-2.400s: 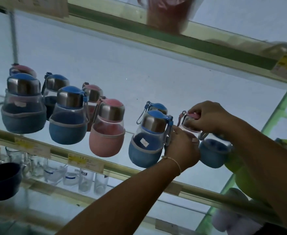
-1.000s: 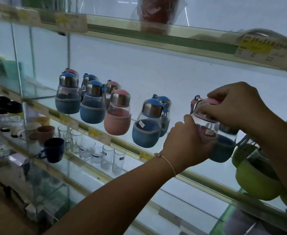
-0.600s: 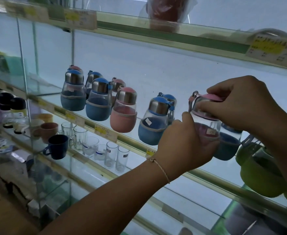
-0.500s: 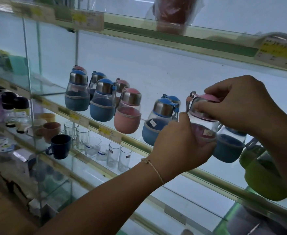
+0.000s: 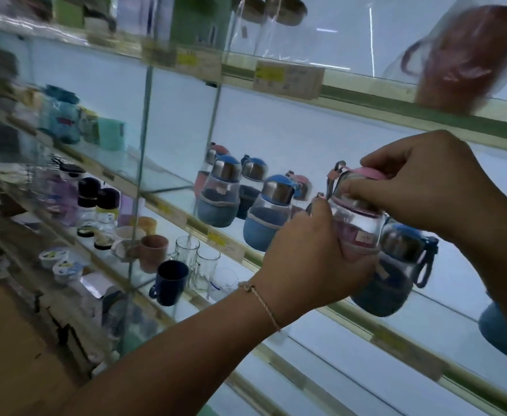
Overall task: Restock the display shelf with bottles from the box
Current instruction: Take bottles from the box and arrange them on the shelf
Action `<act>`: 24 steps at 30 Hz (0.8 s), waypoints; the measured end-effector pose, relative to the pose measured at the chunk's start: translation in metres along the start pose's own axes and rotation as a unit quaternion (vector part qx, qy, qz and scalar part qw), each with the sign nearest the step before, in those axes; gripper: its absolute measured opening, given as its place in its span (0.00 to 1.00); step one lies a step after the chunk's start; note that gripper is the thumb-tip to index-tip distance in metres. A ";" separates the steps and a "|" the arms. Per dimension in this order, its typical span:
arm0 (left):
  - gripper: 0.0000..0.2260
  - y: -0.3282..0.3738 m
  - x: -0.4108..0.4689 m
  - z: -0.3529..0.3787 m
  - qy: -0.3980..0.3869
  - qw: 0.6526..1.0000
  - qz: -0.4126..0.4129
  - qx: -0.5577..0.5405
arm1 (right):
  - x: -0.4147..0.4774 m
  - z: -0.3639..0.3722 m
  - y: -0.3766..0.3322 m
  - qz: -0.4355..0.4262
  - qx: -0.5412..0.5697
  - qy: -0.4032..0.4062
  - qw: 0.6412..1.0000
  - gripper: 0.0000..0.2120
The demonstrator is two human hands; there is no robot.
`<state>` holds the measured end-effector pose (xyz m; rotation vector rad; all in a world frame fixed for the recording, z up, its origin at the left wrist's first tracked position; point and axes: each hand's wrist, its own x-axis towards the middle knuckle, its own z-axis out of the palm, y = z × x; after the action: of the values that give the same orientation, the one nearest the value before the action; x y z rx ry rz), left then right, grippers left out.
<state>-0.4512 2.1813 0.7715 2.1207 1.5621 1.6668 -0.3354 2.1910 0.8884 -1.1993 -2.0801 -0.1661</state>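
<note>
While left hand (image 5: 312,259) grips pink bottle (image 5: 357,226); right hand (image 5: 426,190) pinches cap.

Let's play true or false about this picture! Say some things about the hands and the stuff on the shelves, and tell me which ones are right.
1. Both hands hold the pink-capped bottle. True: the left hand grips its lower part and the right hand grips its cap.
2. The dark blue mug stands on the bottle shelf. False: it stands on the lower shelf, beside the clear glasses.
3. A thin bracelet is on the left wrist. True.
4. Every bottle on the shelf has a pink cap. False: several have blue caps, like the blue-capped bottle.
</note>
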 end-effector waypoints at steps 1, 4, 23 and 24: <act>0.27 -0.012 0.003 -0.010 0.003 1.000 -0.004 0.008 | 0.008 0.010 -0.010 0.000 0.005 0.001 1.000 0.14; 0.30 -0.049 0.012 -0.041 0.019 0.999 -0.018 0.038 | 0.031 0.041 -0.040 0.005 0.019 -0.004 1.000 0.11; 0.28 -0.255 0.072 -0.168 0.048 0.994 -0.061 0.076 | 0.160 0.217 -0.181 -0.039 0.030 -0.056 0.997 0.11; 0.28 -0.262 0.075 -0.166 0.047 0.994 -0.067 0.068 | 0.165 0.224 -0.182 -0.041 0.022 -0.059 0.997 0.11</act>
<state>-0.7551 2.2774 0.7516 1.9714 1.8497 1.6835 -0.6478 2.3038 0.8714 -1.1227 -2.2251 -0.0890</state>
